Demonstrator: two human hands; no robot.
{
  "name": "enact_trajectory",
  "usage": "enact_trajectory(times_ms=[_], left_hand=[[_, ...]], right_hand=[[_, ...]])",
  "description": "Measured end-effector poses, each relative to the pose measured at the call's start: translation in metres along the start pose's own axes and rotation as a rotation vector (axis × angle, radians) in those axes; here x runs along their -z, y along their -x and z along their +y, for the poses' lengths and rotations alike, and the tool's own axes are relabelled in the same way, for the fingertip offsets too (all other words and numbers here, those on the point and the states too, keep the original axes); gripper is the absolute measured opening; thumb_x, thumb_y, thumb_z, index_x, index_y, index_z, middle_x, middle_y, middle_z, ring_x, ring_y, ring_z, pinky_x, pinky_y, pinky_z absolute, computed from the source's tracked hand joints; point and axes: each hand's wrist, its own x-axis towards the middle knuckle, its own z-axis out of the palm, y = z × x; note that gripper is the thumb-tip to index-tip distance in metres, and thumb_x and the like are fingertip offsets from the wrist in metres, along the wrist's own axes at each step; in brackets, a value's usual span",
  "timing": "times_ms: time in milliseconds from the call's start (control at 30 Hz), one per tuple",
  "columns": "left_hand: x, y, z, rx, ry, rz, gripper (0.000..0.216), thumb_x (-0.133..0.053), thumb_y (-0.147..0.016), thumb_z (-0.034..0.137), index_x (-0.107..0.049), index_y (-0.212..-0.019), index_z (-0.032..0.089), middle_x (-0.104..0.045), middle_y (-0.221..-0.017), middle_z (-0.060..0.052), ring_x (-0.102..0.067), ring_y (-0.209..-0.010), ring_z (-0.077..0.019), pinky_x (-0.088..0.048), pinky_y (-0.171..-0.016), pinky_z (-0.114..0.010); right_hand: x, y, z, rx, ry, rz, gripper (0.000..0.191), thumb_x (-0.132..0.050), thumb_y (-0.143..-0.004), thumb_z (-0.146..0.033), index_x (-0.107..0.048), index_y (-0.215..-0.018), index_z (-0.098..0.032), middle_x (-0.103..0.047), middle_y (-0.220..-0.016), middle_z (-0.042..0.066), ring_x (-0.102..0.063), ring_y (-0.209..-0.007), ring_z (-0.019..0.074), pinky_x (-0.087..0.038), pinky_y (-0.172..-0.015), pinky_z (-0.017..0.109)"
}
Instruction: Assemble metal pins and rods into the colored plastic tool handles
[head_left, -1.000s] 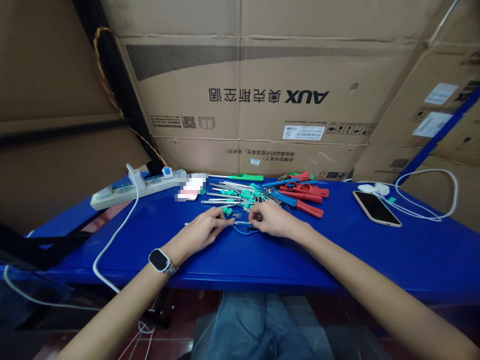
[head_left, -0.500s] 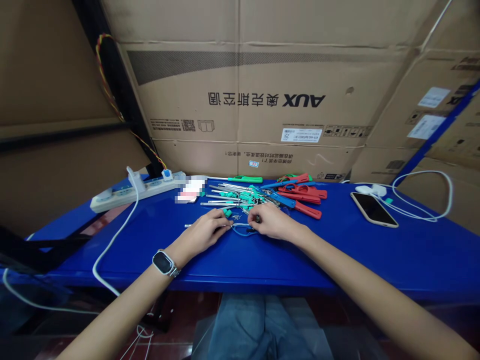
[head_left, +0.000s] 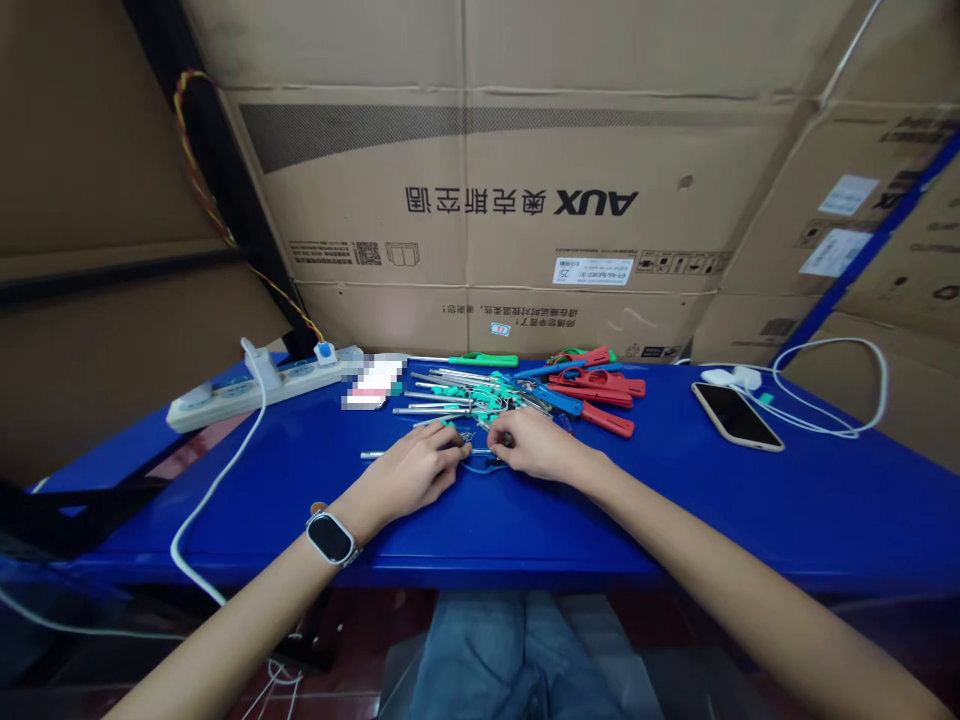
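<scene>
Both of my hands rest on a blue table (head_left: 675, 520), close together near its middle. My left hand (head_left: 411, 470), with a smartwatch (head_left: 330, 537) on the wrist, is closed in a pinch on a thin metal rod (head_left: 375, 454) that sticks out to its left. My right hand (head_left: 536, 443) is closed on the dark end of a small blue lighter part (head_left: 484, 460) lying between the hands. Just behind the fingers lies a heap of metal rods with teal ends (head_left: 457, 392).
Red and blue long lighters (head_left: 600, 390) and a green one (head_left: 484, 359) lie behind the heap. A phone (head_left: 736, 415) with a white cable (head_left: 825, 400) is at the right, a power strip (head_left: 255, 385) at the left. Big cardboard boxes (head_left: 517, 200) wall the back.
My two hands have drawn a little closer together, the left one sliding right toward the blue part. The view has shifted slightly.
</scene>
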Motion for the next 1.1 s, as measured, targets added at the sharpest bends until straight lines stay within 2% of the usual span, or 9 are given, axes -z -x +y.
enact_trajectory(times_ms=[133, 267, 400, 633, 800, 1100], left_hand=[[0.000, 0.002, 0.003, 0.017, -0.043, -0.036, 0.032, -0.046, -0.095, 0.015, -0.066, -0.120, 0.017, -0.063, -0.114, -0.011, -0.058, -0.105, -0.0243, -0.048, -0.096, -0.042], [0.000, 0.003, 0.004, 0.025, -0.065, -0.040, 0.034, -0.046, -0.095, 0.016, -0.064, -0.123, 0.018, -0.063, -0.115, -0.011, -0.058, -0.104, -0.0245, -0.048, -0.096, -0.043], [0.001, 0.003, 0.005, 0.017, -0.087, -0.058, 0.034, -0.048, -0.095, 0.015, -0.064, -0.125, 0.018, -0.062, -0.118, -0.011, -0.059, -0.103, -0.0256, -0.049, -0.094, -0.044], [0.000, 0.004, 0.005, 0.022, -0.096, -0.066, 0.034, -0.049, -0.094, 0.016, -0.064, -0.125, 0.017, -0.062, -0.115, -0.011, -0.058, -0.103, -0.0263, -0.049, -0.094, -0.044], [-0.001, 0.004, 0.006, 0.015, -0.099, -0.041, 0.034, -0.048, -0.095, 0.016, -0.064, -0.125, 0.017, -0.063, -0.112, -0.012, -0.059, -0.101, -0.0259, -0.049, -0.092, -0.044], [0.000, 0.005, 0.007, 0.012, -0.134, -0.050, 0.033, -0.051, -0.095, 0.018, -0.064, -0.125, 0.017, -0.065, -0.110, -0.011, -0.060, -0.099, -0.0260, -0.050, -0.091, -0.043]], right_hand=[[0.001, 0.001, -0.001, -0.012, 0.016, -0.002, 0.015, -0.059, -0.079, -0.011, -0.073, -0.079, -0.018, -0.073, -0.077, 0.003, -0.062, -0.069, 0.0146, -0.037, -0.063, 0.023], [0.004, 0.002, -0.003, -0.015, 0.024, -0.018, 0.016, -0.059, -0.080, -0.011, -0.073, -0.079, -0.017, -0.073, -0.077, 0.004, -0.062, -0.069, 0.0144, -0.037, -0.063, 0.023], [0.014, -0.004, -0.011, -0.017, 0.030, -0.106, 0.015, -0.060, -0.081, -0.013, -0.075, -0.080, -0.018, -0.074, -0.076, 0.004, -0.062, -0.068, 0.0140, -0.038, -0.062, 0.023], [0.021, -0.025, -0.030, 0.073, 0.242, -0.244, 0.018, -0.061, -0.080, -0.015, -0.077, -0.086, -0.018, -0.074, -0.077, 0.007, -0.064, -0.068, 0.0177, -0.033, -0.055, 0.024], [0.015, -0.027, -0.026, 0.107, 0.297, -0.251, 0.020, -0.056, -0.084, -0.017, -0.076, -0.088, -0.017, -0.074, -0.082, 0.009, -0.064, -0.071, 0.0189, -0.033, -0.056, 0.025], [0.013, -0.027, -0.015, 0.128, 0.156, -0.255, 0.017, -0.059, -0.080, -0.012, -0.075, -0.082, -0.015, -0.073, -0.074, 0.006, -0.060, -0.066, 0.0153, -0.035, -0.059, 0.023]])
